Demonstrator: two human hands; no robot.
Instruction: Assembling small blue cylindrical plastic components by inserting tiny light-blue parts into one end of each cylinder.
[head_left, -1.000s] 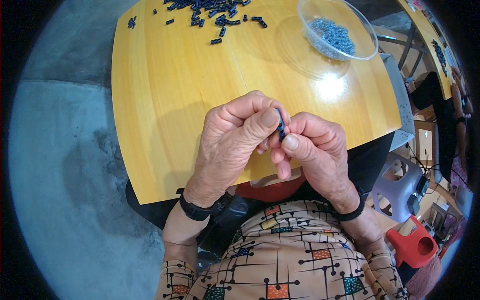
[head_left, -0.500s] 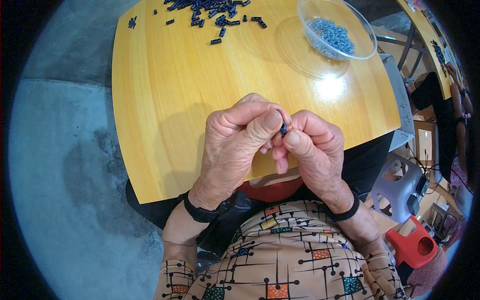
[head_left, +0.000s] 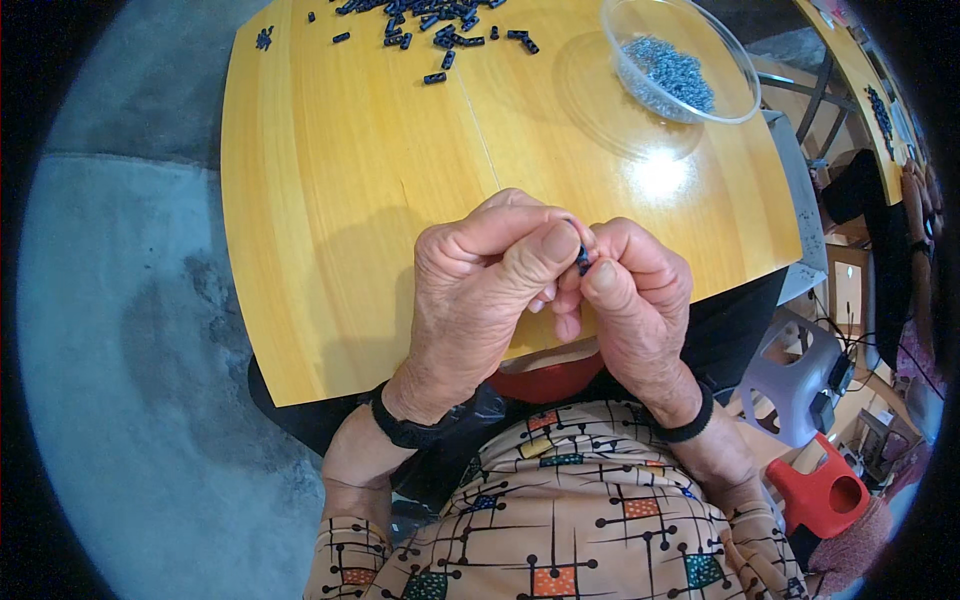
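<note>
My left hand [head_left: 490, 290] and my right hand [head_left: 635, 305] meet above the near edge of the wooden table. Between their thumbs and fingertips is a small black part [head_left: 583, 261], mostly covered by the fingers. Both hands pinch it, the left from one side and the right from the other. Whether a metal piece is also in the fingers cannot be seen. At the far side lies a pile of similar short black parts [head_left: 447, 40] with holes in them. A clear round plastic bowl [head_left: 733, 115] holds many small shiny metal pieces [head_left: 668, 72], perhaps springs.
A small dark cluster [head_left: 264, 39] lies at the table's far left corner. Right of the table [head_left: 340, 240] are a pale purple stool [head_left: 785, 385], a red stool [head_left: 825, 490] and cables. Another person's arm [head_left: 915, 210] shows at the far right by a second table.
The pinched black part and my fingertips have shifted slightly to the right. A little more of the part shows between the thumbs. Both hands keep their grip.
</note>
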